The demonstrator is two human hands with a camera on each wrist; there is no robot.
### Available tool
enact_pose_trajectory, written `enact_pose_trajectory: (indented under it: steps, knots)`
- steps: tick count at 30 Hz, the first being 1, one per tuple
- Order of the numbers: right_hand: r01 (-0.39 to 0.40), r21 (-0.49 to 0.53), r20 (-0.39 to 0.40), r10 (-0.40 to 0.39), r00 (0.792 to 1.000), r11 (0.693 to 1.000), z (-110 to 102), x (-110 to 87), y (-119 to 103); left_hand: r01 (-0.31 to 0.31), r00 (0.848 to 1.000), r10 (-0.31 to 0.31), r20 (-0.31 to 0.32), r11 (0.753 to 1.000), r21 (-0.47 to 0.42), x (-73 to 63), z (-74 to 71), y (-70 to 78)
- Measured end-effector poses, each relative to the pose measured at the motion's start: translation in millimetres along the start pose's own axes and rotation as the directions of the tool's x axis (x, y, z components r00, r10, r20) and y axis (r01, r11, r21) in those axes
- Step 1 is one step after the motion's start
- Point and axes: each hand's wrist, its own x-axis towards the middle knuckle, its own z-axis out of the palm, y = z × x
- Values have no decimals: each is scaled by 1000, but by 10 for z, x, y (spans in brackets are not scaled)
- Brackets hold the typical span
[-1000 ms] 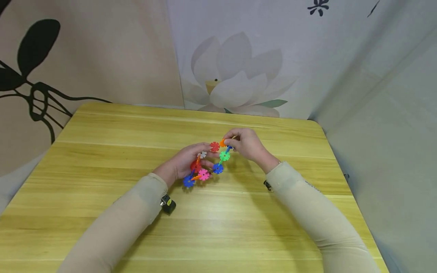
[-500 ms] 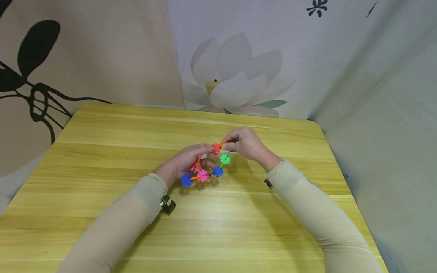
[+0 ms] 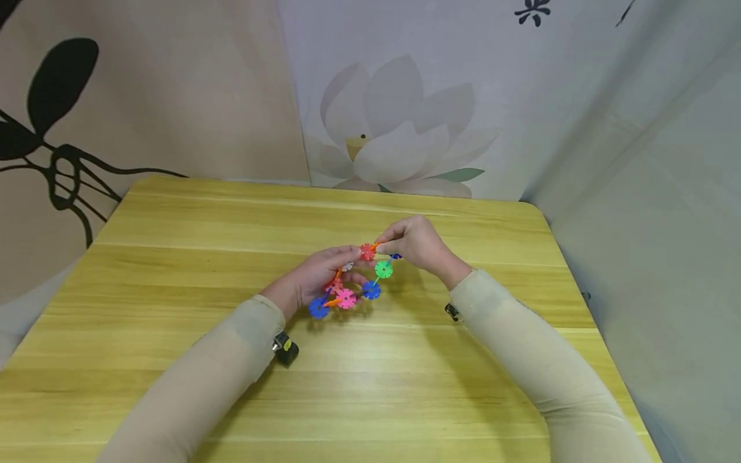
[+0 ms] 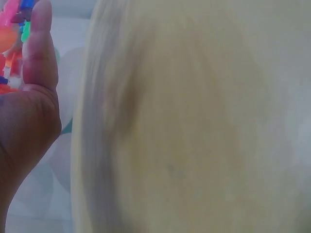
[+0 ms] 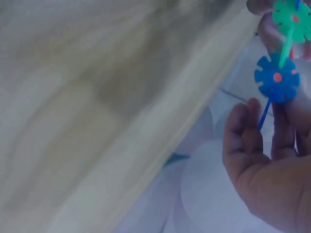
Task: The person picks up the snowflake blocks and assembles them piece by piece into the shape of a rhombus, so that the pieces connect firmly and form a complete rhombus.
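Observation:
A chain of notched plastic snowflake discs hangs in a loop between both hands above the table. My left hand (image 3: 315,273) pinches a red disc (image 3: 367,251) at the thumb tip, its other fingers spread behind the chain. My right hand (image 3: 419,243) pinches an orange disc (image 3: 378,245), seen edge-on and meeting the red one; whether their slots interlock I cannot tell. Below hang a green disc (image 3: 384,269), a blue disc (image 3: 371,290) and a pink disc (image 3: 346,298). In the right wrist view, a blue disc (image 5: 277,77) shows before my right hand (image 5: 272,179).
The wooden table (image 3: 370,386) lies under both arms. Behind it hangs a pale backdrop (image 3: 405,96) with a printed lotus, close to the far edge. Each wrist carries a small black camera, such as the left wrist camera (image 3: 286,350).
The orange disc has turned edge-on and come left against the red disc, closing the gap between them. The chain's discs have shifted slightly. Over the last half second the hands are nearly still.

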Motion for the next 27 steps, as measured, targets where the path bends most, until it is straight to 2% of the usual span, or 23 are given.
enact_pose_trajectory:
  steps: [3, 6, 9, 12, 18, 27]
  knots:
    - [-2, 59, -3, 2, 1000, 998, -68, -24, 32, -5, 1000, 5, -11, 1000, -21, 20, -4, 16]
    - [-54, 146, -9, 56, 998, 988, -112, -41, 79, -7, 999, 6, -39, 999, -31, 30, -19, 30]
    - [-132, 209, 34, 128, 991, 969, -96, -42, 121, 1, 998, -3, -63, 999, -32, 21, -41, 28]
    - [-172, 256, 83, 155, 984, 951, -55, -44, 145, 5, 999, -7, -54, 999, -41, 16, -39, 19]
    - [-159, 338, 34, 157, 987, 928, -15, -74, 170, -16, 1000, 15, -7, 998, -61, 28, -6, 8]
    - [-144, 376, 8, 152, 988, 915, -20, -115, 186, -24, 999, 23, -44, 999, -21, 12, 9, 26]
